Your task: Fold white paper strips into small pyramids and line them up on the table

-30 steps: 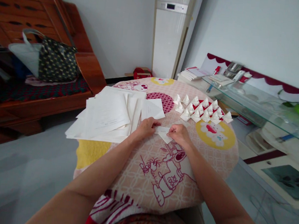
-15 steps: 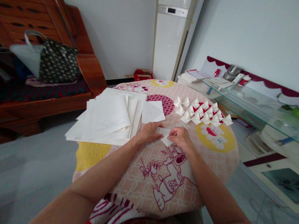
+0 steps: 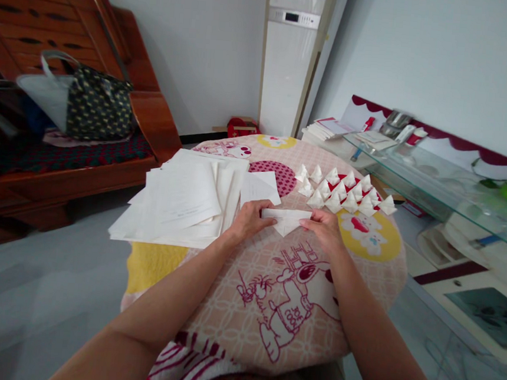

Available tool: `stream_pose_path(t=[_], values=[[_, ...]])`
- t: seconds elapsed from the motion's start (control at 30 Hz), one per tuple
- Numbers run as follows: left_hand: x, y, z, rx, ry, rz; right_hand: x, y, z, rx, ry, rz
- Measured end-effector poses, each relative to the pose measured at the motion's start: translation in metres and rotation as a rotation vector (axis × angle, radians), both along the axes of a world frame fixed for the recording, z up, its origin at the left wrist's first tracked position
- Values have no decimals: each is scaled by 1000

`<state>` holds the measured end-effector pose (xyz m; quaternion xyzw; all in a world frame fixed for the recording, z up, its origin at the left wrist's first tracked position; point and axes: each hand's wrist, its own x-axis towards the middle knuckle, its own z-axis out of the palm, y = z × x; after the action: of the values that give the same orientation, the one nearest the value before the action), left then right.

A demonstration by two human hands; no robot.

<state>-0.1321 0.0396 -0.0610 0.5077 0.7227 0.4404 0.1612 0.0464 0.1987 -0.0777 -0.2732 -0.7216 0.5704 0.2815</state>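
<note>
A white sheet of folded paper (image 3: 285,221), with a straight band along its top and a point toward me, spans the gap between my two hands. My left hand (image 3: 253,218) pinches its left end, and my right hand (image 3: 323,227) pinches its right end. Just beyond my left hand lies a small square of white paper (image 3: 260,186). To the left is a big stack of white paper (image 3: 182,198). Several small folded paper boats (image 3: 344,191) stand in rows at the table's right rear.
A patterned cloth covers the round table (image 3: 225,306). At right stands a glass-topped cabinet (image 3: 436,182) with papers and cups. A wooden bench (image 3: 59,173) with a dotted bag (image 3: 99,104) is at left, and a tall white air conditioner (image 3: 286,68) stands behind.
My hands have moved apart to the two ends of the folded paper, the right hand shifting rightward. The paper now shows a wide flat band along its top.
</note>
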Motion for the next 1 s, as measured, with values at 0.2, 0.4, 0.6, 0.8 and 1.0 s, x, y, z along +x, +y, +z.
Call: stream_pose_path(t=[0.2, 0.4, 0.6, 0.8, 1.0], values=[[3, -3, -1, 196, 248, -25, 0, -2, 3, 247, 68, -30], [7, -7, 0, -35, 628, -211, 1, -14, 7, 843, -128, 223], [15, -13, 6, -188, 661, -401, 2, -28, 0, 1027, -369, 461], [9, -12, 4, -261, 553, -358, 6, -21, 4, 859, -369, 438], [-4, -11, -1, -264, 301, -256, 7, -15, 11, 584, -334, 332]])
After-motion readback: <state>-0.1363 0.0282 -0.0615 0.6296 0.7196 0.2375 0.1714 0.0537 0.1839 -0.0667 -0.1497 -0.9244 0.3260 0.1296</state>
